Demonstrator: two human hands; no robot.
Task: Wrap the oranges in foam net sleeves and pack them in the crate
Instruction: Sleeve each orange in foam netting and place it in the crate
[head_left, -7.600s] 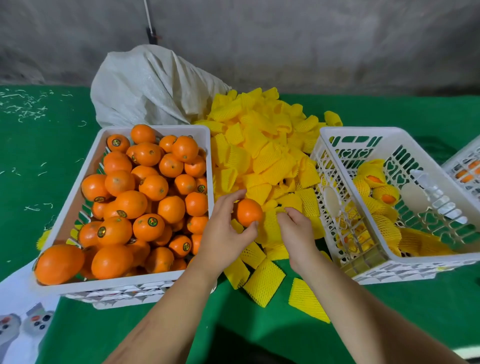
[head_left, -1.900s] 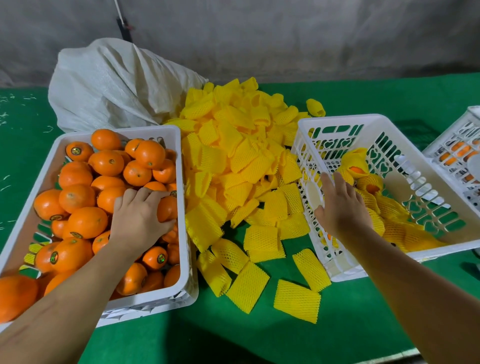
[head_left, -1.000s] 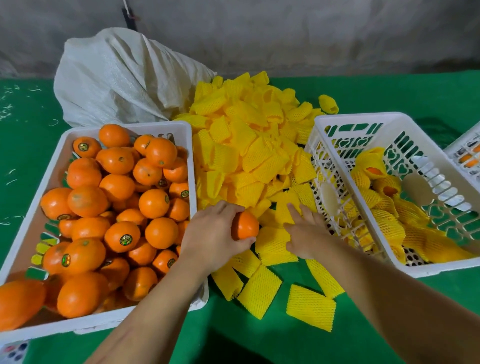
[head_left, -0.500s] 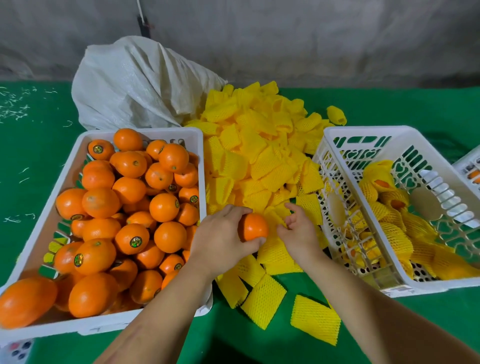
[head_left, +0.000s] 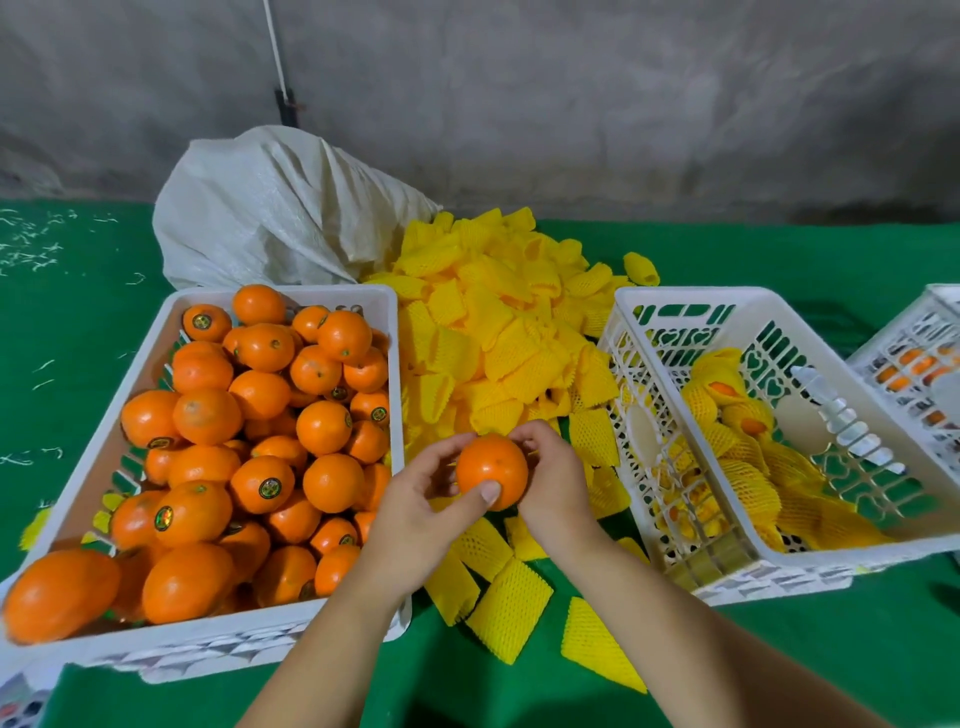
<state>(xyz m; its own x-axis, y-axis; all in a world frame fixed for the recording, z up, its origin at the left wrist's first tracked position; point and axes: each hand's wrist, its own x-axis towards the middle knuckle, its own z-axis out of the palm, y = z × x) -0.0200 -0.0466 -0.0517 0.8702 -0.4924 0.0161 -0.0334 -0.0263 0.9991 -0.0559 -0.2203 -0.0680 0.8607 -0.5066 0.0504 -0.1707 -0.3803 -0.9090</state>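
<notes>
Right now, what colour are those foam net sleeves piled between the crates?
Bright yellow foam net sleeves, clearest in the head view.

One bare orange (head_left: 491, 472), round and glossy, sits above the near edge of the loose pile of yellow foam net sleeves (head_left: 498, 353), which spreads flat and crumpled on green cloth between the two crates. Left crate (head_left: 104, 426), white and solid-walled, is heaped with unwrapped oranges (head_left: 249, 441), several bearing round stickers. Right crate (head_left: 649, 426), white lattice, holds a few sleeved oranges (head_left: 737, 431) along its middle.
</notes>
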